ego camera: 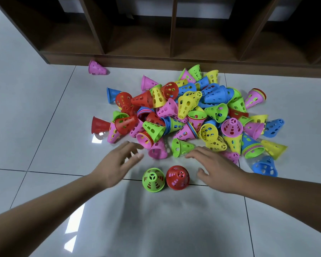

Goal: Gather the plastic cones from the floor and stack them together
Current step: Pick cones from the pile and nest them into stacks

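Observation:
A big heap of perforated plastic cones in red, pink, yellow, green and blue lies on the tiled floor. Two cones stand upright in front of it: a green cone and a red cone with pink showing through its holes. My left hand hovers with fingers spread, blurred, just left of a pink cone at the heap's near edge. My right hand is spread flat, its fingertips near a lying green cone. Neither hand holds anything.
A lone pink cone lies far left by the base of a dark wooden shelf unit that runs along the back. A blue cone lies at the right near my right forearm. Glossy grey floor tiles stretch toward me.

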A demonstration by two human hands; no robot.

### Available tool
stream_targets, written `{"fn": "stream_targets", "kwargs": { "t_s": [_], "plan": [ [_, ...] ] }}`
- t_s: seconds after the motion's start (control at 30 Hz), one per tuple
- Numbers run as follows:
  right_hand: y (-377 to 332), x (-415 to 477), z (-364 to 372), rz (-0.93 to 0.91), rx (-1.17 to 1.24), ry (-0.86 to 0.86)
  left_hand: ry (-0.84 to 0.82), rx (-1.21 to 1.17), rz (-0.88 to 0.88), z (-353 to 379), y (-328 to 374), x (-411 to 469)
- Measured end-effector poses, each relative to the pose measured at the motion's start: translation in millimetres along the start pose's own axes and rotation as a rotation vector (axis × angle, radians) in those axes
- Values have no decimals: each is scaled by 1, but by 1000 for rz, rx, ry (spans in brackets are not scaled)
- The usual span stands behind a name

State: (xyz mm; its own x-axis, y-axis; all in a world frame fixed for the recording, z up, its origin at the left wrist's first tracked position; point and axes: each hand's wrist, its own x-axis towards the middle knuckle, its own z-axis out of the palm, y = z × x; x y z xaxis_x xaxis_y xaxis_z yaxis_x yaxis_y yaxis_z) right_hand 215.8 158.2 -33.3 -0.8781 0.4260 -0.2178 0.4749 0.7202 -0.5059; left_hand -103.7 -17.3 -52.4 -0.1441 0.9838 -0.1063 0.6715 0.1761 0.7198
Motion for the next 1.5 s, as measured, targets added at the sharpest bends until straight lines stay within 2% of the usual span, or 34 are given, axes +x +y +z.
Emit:
{"fn": "stream_targets", "kwargs": {
  "t_s": [0.1,0.23,0.47,0.63,0.77,0.87,1.03,1.2,1.33,1.5],
  "plan": [
    [12,10,3,3,-52,43,161,144,-36,-11,-24,17],
    [19,27,7,39,-126,44,289,364,-28,-29,-44,42],
    [22,61,19,60,-215,-86,189,450,-114,-36,-58,73],
    [23,58,38,100,-287,-139,196,557,-159,-19,-65,71],
    [20,51,46,105,-343,-131,192,630,-168,-9,-64,63],
    [21,49,47,109,-271,-114,198,650,-147,-10,-61,58],
    [23,53,44,125,-192,-109,239,494,-185,-26,-36,45],
    [26,49,45,219,-161,-157,370,2,-189,-26,14,18],
    [32,43,40,259,-172,-128,276,-223,-142,-14,45,-4],
    [32,42,36,160,-106,-52,197,-237,-19,1,72,-23]
  ]
}}
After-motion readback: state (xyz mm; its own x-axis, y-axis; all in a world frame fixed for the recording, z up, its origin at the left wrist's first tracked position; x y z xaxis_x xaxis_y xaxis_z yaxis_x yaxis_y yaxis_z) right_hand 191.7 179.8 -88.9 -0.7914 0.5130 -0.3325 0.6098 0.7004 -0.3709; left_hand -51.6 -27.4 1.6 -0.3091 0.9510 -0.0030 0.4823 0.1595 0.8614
